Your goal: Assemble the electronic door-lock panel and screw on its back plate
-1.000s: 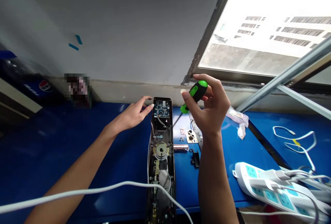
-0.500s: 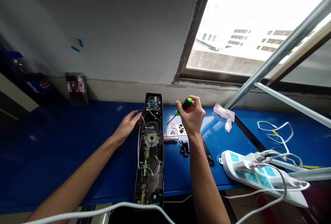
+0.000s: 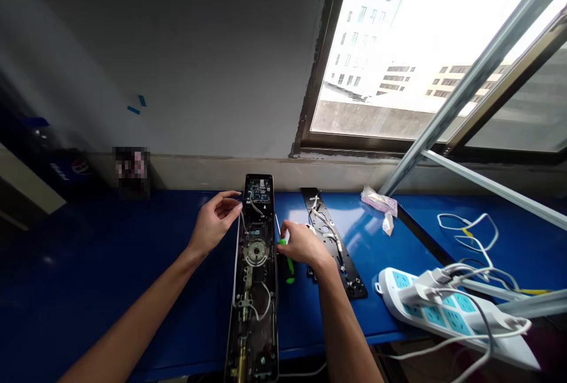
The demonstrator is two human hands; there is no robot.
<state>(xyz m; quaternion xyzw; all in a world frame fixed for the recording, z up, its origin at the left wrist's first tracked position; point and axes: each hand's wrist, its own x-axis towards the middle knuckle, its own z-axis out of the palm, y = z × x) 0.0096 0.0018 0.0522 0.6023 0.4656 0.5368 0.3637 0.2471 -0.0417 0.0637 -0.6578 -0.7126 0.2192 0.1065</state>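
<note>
A long, narrow black device casing (image 3: 256,324) lies open, pointing away from me, with a circuit board, a round metal part (image 3: 256,252) and brass-coloured pieces inside. At its upper left edge, my left hand (image 3: 213,222) has thumb and fingers nearly together on a thin white wire (image 3: 243,219) that runs into the casing. On the right side, my right hand (image 3: 303,243) is low by the casing edge, its fingertips at the neck of a green and black screwdriver (image 3: 287,264). The shaft points away from me; the hand partly covers the tool.
A black perforated plate (image 3: 353,280) with white cables lies to the right. Beyond it are a tissue pack (image 3: 378,200) and a white power strip (image 3: 432,309) with plugs. A metal bar (image 3: 401,173) slants before the window. A bottle (image 3: 66,167) stands far left.
My right hand has come down and left with the screwdriver, from above the small parts to the casing's side. My left hand stays near the casing's upper left. The view has shifted a little.
</note>
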